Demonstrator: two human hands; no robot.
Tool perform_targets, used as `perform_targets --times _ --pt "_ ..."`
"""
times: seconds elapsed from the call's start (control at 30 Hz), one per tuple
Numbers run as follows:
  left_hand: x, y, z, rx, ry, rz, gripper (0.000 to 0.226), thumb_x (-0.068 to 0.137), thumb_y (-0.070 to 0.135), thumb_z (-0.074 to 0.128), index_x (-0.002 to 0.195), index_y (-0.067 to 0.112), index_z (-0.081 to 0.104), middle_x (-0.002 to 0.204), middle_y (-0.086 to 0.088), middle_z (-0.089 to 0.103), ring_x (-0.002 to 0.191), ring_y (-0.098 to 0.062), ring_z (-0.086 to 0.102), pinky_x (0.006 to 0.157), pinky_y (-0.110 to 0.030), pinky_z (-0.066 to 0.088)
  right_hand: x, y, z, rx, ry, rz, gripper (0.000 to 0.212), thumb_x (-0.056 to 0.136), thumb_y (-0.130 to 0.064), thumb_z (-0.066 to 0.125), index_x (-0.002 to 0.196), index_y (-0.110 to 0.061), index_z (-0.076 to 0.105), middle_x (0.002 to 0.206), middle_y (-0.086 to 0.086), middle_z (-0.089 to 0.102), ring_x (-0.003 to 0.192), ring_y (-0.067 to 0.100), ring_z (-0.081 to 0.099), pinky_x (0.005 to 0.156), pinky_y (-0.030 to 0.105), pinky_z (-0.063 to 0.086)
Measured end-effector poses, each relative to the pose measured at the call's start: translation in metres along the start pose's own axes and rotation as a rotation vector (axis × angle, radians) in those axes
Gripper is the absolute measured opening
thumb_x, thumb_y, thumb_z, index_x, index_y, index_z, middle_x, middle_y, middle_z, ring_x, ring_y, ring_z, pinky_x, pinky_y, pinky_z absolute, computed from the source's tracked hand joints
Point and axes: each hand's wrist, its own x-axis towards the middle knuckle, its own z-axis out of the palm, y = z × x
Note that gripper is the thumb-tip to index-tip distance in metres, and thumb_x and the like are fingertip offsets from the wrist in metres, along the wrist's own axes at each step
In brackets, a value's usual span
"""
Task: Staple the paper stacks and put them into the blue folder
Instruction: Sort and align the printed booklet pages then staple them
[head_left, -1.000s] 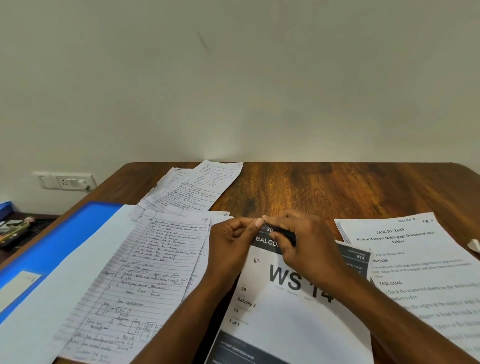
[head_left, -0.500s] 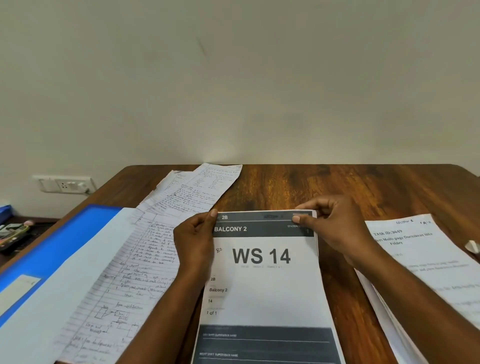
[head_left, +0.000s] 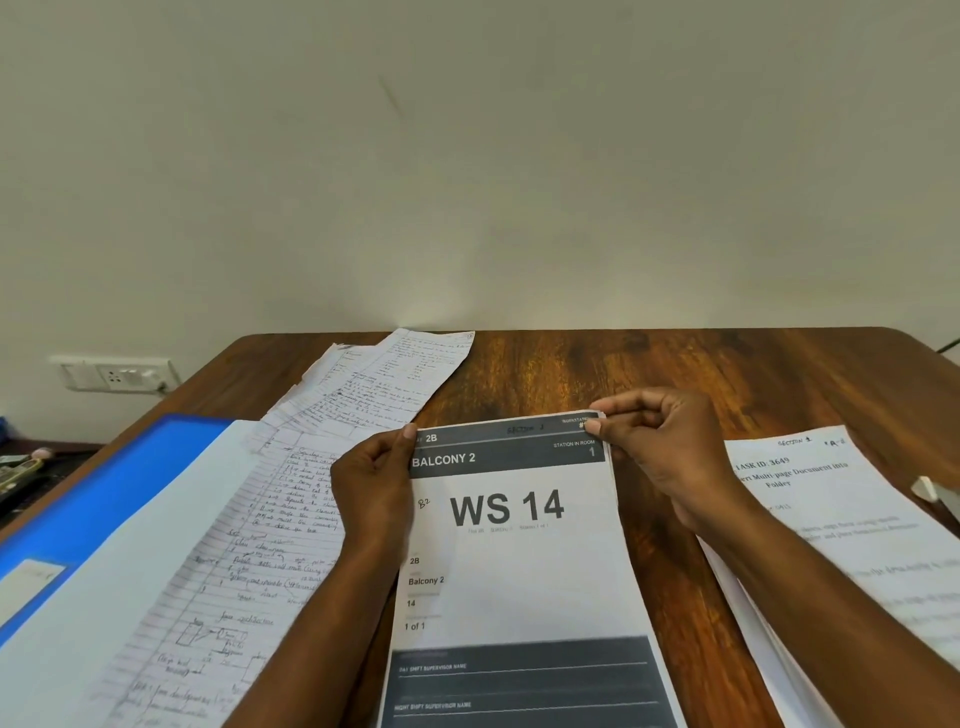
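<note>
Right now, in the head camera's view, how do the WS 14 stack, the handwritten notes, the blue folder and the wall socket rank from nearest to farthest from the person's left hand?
1. WS 14 stack: held at its top left corner by the left hand.
2. Handwritten notes: just left of that hand.
3. Blue folder: farther left, under the notes.
4. Wall socket: far left, on the wall.

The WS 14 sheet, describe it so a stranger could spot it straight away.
On the wooden table, between the handwritten notes and the task sheet, lies the WS 14 stack, pinched at its top corners by both hands. Only it carries dark bands and large bold print.
</note>
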Motion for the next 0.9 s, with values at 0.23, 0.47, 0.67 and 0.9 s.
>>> perform_targets --times 0.23,0.47,0.67,0.9 --pt "0.0000 -0.0004 -0.0001 0.010 -0.002 0.003 0.021 0.098 0.035 0.072 0.092 0.016 0.080 0.083 0.001 0.081 0.072 -0.021 0.079 0.070 -0.037 0.063 0.0033 0.0050 -0.0013 -0.146 -0.064 -0.121 0.027 0.086 -0.005 0.081 0.107 -0.021 0.081 0.104 -0.007 0.078 0.100 0.008 0.072 0.069 0.024 0.064" --pt "-0.0002 -0.0009 0.0004 0.022 -0.008 0.054 0.020 0.099 0.032 0.073 0.090 0.016 0.080 0.081 0.000 0.081 0.073 -0.023 0.078 0.069 -0.035 0.061 0.0043 0.0061 -0.0035 -0.213 -0.055 -0.166 0.022 0.087 -0.009 0.080 0.107 -0.017 0.082 0.105 -0.010 0.075 0.100 0.004 0.068 0.068 0.014 0.060" --pt "0.0007 -0.0014 0.0013 -0.002 -0.004 0.048 0.018 0.097 0.032 0.075 0.092 0.016 0.081 0.082 -0.002 0.081 0.073 -0.024 0.079 0.072 -0.038 0.063 0.0049 0.0049 -0.0063 -0.225 -0.030 -0.166 0.014 0.085 -0.013 0.082 0.098 -0.018 0.083 0.093 -0.016 0.076 0.094 0.003 0.070 0.065 0.014 0.059" --pt "0.0002 -0.0021 0.0010 -0.009 -0.013 0.026 0.016 0.096 0.034 0.075 0.094 0.019 0.080 0.085 0.000 0.082 0.075 -0.022 0.079 0.076 -0.044 0.065 0.0075 0.0070 -0.0083 -0.124 -0.050 -0.062 0.013 0.085 -0.006 0.082 0.090 -0.019 0.084 0.090 -0.009 0.080 0.094 0.008 0.074 0.065 0.024 0.063"
